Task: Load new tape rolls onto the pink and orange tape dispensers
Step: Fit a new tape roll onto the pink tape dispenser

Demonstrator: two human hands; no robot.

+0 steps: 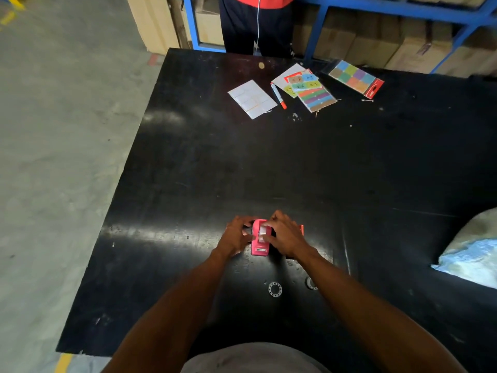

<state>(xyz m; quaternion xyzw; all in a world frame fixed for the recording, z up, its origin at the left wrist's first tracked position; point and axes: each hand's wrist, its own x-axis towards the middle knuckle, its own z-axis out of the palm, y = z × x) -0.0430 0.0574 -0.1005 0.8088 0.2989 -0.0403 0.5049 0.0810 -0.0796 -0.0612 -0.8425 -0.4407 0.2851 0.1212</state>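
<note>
**Pink dispenser held between both hands on black counter**

A large black scuffed counter (295, 162) is seen from above, with grey concrete floor (53, 130) to its left. A blue metal rack (376, 6) with brown cardboard boxes is set behind the far edge, where a person in dark trousers and a red top (255, 22) is stood. A crumpled blue-white plastic sheet (473, 254) is laid at the right edge.

At the far side, a white label sheet (252, 99), a stack of multicoloured sticker sheets (312, 88), a packet of coloured square stickers (356, 78) and a blue-and-red marker pen (278, 95) are grouped near each other.

Near the front middle, a small pink plastic tape dispenser (259, 244) is stood on the counter. It is gripped on its left side by the left hand (238, 235), fingers curled against it. The right hand (285, 234) is closed over its top, fingers pressed on a clear-white tape roll (263, 230) seated in it. An orange plastic tape dispenser (301, 229) is mostly hidden behind the right hand.

Two small clear ring-shaped tape cores (275, 289) are laid closer to the body, one partly covered by the right forearm.
</note>
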